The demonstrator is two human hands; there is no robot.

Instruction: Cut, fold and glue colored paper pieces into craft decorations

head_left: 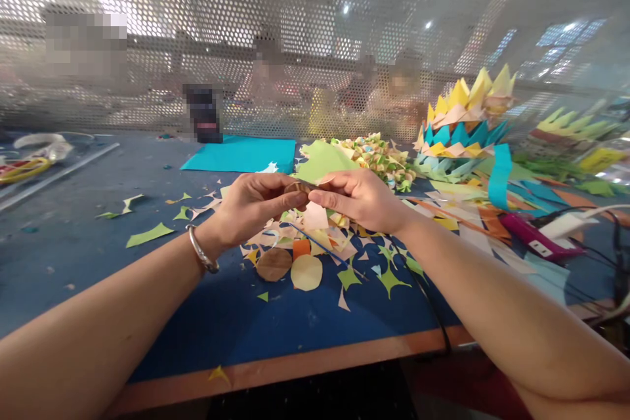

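Observation:
My left hand [258, 203], with a silver bangle at the wrist, pinches a small brown wood-grain piece [297, 189] between thumb and fingers. The thumb and fingertips of my right hand [352, 197] close on the other edge of the piece, so the two hands meet above the scraps. Just behind them a light green paper sheet [327, 159] shows; I cannot tell whether the fingers touch it. Below lie a wood-grain disc [274, 265], a pale yellow paper disc [306, 273], an orange paper piece [302, 249] and a thin blue stick [322, 241].
Paper offcuts [391, 281] litter the blue table [221, 321]. A turquoise sheet [241, 154] and a heap of folded paper bits [378, 157] lie behind. At right stand a spiky layered paper stack [465, 125] and a magenta device [539, 239] with cables. Perforated metal [305, 13] closes the back.

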